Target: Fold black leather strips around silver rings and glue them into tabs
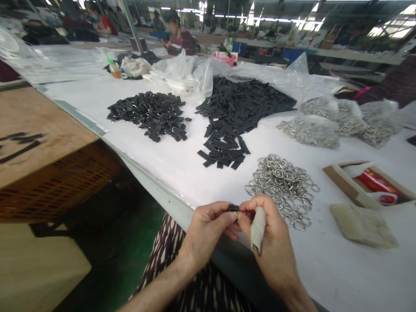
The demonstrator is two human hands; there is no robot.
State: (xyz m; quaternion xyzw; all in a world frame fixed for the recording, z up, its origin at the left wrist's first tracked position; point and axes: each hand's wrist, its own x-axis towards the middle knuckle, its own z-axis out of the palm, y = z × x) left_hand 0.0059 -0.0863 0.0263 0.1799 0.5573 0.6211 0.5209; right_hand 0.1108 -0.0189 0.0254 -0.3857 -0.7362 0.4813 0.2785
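My left hand (206, 229) pinches a small black strip (233, 208) between thumb and fingertips, just past the table edge. My right hand (271, 234) meets it there, its thumb and index finger at the same strip. Tucked in that right hand is a tool wrapped in pale tape (258, 227), a dark metal end poking out at the bottom. Whether a ring sits in the strip is hidden by the fingers. Right beyond my hands lies a heap of loose metal rings (281, 180). Farther off is a big pile of flat black strips (240, 104).
To the left is a pile of black strips fitted with rings (152, 115). Bags of rings (308, 130) lie at right, above a cardboard box (344, 186) and a yellowish slab (362, 225). An orange crate (65, 182) stands left of the table. A person (182, 39) sits across.
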